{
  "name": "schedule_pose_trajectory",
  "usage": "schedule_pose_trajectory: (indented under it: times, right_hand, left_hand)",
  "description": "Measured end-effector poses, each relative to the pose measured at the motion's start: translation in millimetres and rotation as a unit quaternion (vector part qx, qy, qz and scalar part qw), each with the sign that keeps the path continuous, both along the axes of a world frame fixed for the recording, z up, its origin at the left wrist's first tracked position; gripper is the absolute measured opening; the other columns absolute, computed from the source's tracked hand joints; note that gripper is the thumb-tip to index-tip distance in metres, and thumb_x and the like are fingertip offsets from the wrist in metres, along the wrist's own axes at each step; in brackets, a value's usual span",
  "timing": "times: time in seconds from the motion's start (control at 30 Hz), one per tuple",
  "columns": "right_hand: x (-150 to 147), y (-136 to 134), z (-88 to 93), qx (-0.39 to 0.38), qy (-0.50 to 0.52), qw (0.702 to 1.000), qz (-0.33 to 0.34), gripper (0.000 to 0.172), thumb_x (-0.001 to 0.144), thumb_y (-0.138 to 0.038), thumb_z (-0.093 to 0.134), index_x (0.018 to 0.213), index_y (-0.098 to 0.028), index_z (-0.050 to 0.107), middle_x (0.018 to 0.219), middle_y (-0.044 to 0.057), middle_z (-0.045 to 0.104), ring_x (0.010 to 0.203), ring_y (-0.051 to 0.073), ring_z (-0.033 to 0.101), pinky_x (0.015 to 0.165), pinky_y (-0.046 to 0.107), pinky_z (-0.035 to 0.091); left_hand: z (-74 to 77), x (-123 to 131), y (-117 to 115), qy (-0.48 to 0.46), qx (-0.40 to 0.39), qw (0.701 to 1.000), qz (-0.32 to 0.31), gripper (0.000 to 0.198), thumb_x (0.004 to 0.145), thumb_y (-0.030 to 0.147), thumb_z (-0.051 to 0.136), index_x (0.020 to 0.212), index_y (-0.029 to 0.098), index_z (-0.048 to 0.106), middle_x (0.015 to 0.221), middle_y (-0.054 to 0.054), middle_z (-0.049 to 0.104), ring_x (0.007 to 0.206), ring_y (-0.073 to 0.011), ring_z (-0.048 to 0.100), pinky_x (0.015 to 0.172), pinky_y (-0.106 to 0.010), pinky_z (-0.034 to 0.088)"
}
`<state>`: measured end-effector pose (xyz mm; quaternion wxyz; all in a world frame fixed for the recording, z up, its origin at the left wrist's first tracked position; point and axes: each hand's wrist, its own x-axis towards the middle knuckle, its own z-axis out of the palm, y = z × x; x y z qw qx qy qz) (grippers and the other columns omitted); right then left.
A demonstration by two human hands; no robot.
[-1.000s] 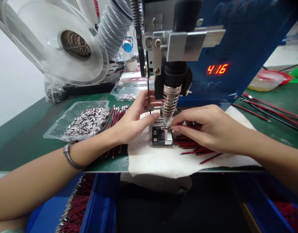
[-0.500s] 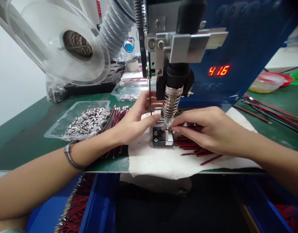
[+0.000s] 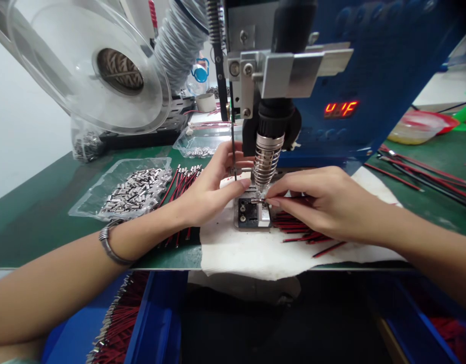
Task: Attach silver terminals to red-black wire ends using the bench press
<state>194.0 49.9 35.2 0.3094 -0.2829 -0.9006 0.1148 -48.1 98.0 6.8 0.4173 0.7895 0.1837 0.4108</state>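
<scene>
My right hand [image 3: 312,194] pinches a thin wire by its end at the right side of a small black fixture [image 3: 248,215]. A small silver metal connector [image 3: 257,200] lies in that fixture, at the wire's end. Directly above it comes down the spring-wrapped soldering head [image 3: 268,156] of the machine. My left hand [image 3: 215,187] is open to the left of the head, thumb and fingers apart, with some fingertips hidden behind the feed tube [image 3: 234,146]. Red and black wires [image 3: 297,227] lie on the white cloth [image 3: 248,258] beneath my right hand.
A clear tray [image 3: 81,208] of metal connectors stands left, beside wires with connectors [image 3: 181,184]. The blue machine [image 3: 331,136] with red digits fills the back right. A clear spool [image 3: 84,60] hangs upper left. A blue bin [image 3: 157,318] of wires sits below the table edge.
The red display has changed its digits. Both hands keep nearly the same place and hold; the whole view has shifted slightly.
</scene>
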Motion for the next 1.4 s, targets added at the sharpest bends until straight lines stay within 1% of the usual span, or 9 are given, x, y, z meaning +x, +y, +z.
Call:
schedule_pose_trajectory:
  times: [0.17, 0.3, 0.43, 0.7, 0.8, 1.0, 1.1, 1.4]
  right_hand:
    - [-0.1, -0.1, 0.4, 0.006, 0.000, 1.000, 0.004, 0.012, 0.096, -0.015, 0.063, 0.096, -0.016, 0.075, 0.087, 0.003, 0.080, 0.071, 0.014, 0.071, 0.064, 0.026, 0.052]
    - [-0.3, -0.3, 0.4, 0.002, 0.002, 1.000, 0.002, 0.012, 0.096, -0.015, 0.063, 0.096, -0.019, 0.075, 0.088, 0.003, 0.080, 0.070, 0.016, 0.071, 0.064, 0.028, 0.053]
    - [0.5, 0.1, 0.0, 0.001, -0.002, 1.000, 0.001, 0.013, 0.097, -0.017, 0.062, 0.096, -0.020, 0.075, 0.088, 0.003, 0.080, 0.073, 0.017, 0.073, 0.067, 0.028, 0.053]
    - [1.6, 0.6, -1.3, 0.008, -0.005, 1.000, 0.005, 0.011, 0.097, -0.015, 0.064, 0.097, -0.016, 0.075, 0.086, 0.002, 0.079, 0.071, 0.013, 0.070, 0.069, 0.024, 0.051]
    - [1.5, 0.3, -0.9, 0.008, -0.002, 1.000, 0.007, 0.011, 0.096, -0.015, 0.064, 0.097, -0.016, 0.075, 0.087, 0.002, 0.079, 0.072, 0.014, 0.070, 0.068, 0.024, 0.051]
    - [1.7, -0.3, -0.3, -0.001, -0.006, 1.000, 0.005, 0.013, 0.097, -0.015, 0.063, 0.099, -0.017, 0.075, 0.089, 0.003, 0.080, 0.074, 0.015, 0.072, 0.068, 0.025, 0.051]
    - [2.0, -0.7, -0.5, -0.002, -0.007, 1.000, 0.001, 0.012, 0.096, -0.014, 0.063, 0.098, -0.017, 0.075, 0.089, 0.002, 0.079, 0.074, 0.015, 0.071, 0.069, 0.025, 0.051]
    - [2.0, 0.0, -1.0, -0.002, -0.009, 1.000, 0.002, 0.011, 0.097, -0.017, 0.064, 0.097, -0.015, 0.074, 0.085, 0.001, 0.077, 0.071, 0.013, 0.067, 0.068, 0.024, 0.049]
  left_hand:
    - [1.2, -0.2, -1.2, 0.007, 0.009, 1.000, 0.006, 0.045, 0.094, 0.034, 0.070, 0.133, 0.032, 0.050, 0.138, -0.006, 0.060, 0.129, -0.0305, 0.058, 0.114, -0.056, 0.046]
    - [2.3, 0.0, -2.2, 0.012, 0.004, 1.000, 0.011, 0.045, 0.094, 0.035, 0.070, 0.133, 0.031, 0.049, 0.139, -0.007, 0.060, 0.130, -0.0314, 0.058, 0.114, -0.056, 0.046]
    - [2.8, -0.3, -2.1, 0.014, -0.004, 1.000, 0.008, 0.048, 0.093, 0.039, 0.072, 0.134, 0.030, 0.050, 0.141, -0.008, 0.059, 0.132, -0.0332, 0.056, 0.114, -0.056, 0.043]
    - [2.3, -0.8, -1.5, 0.012, -0.001, 1.000, 0.003, 0.045, 0.095, 0.035, 0.069, 0.135, 0.032, 0.048, 0.140, -0.006, 0.060, 0.129, -0.0303, 0.058, 0.113, -0.054, 0.047]
    - [0.8, -0.7, -0.5, 0.009, -0.004, 1.000, 0.002, 0.046, 0.095, 0.035, 0.070, 0.135, 0.033, 0.048, 0.143, -0.006, 0.058, 0.134, -0.0319, 0.056, 0.114, -0.055, 0.046]
    - [-1.1, -1.2, 1.4, 0.013, 0.009, 1.000, 0.025, 0.052, 0.090, 0.036, 0.074, 0.135, 0.033, 0.050, 0.143, -0.006, 0.057, 0.134, -0.0338, 0.053, 0.117, -0.057, 0.043]
    - [-1.6, -2.4, 2.5, 0.021, 0.013, 0.999, 0.023, 0.052, 0.090, 0.035, 0.073, 0.136, 0.033, 0.050, 0.147, -0.006, 0.055, 0.135, -0.0347, 0.051, 0.118, -0.058, 0.041]
    - [-4.4, -4.1, 7.1, 0.031, 0.057, 0.998, 0.014, 0.049, 0.093, 0.033, 0.068, 0.137, 0.033, 0.047, 0.149, -0.007, 0.054, 0.135, -0.0330, 0.053, 0.114, -0.056, 0.045]
